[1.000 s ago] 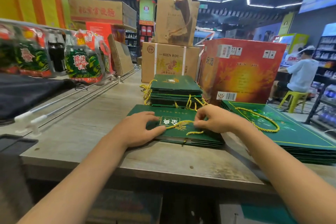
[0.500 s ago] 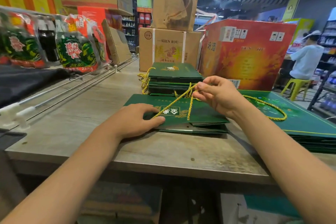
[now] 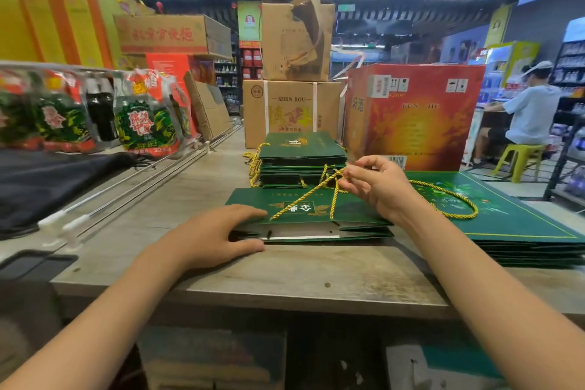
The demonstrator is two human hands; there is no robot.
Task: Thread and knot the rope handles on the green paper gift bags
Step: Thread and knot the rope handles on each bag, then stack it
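Observation:
A flat green paper gift bag [image 3: 253, 203] lies on the wooden counter in front of me, its open mouth toward me. My left hand [image 3: 221, 236] rests on the bag's near left edge, thumb on the counter, fingers on the top panel. A gold rope handle [image 3: 304, 196] rises from the bag in two taut strands. My right hand [image 3: 376, 187] pinches the rope's top above the bag's far right part.
A stack of green bags with gold handles [image 3: 300, 158] sits behind. A larger flat green stack [image 3: 512, 215] with a loose gold rope lies right. Cardboard boxes [image 3: 291, 108] and a red box [image 3: 411, 117] stand behind. A person sits on a yellow stool [image 3: 519, 155] far right.
My right hand has lifted the gold rope up and away from the bag, drawing it taut. My left hand has slid to the bag's near left edge.

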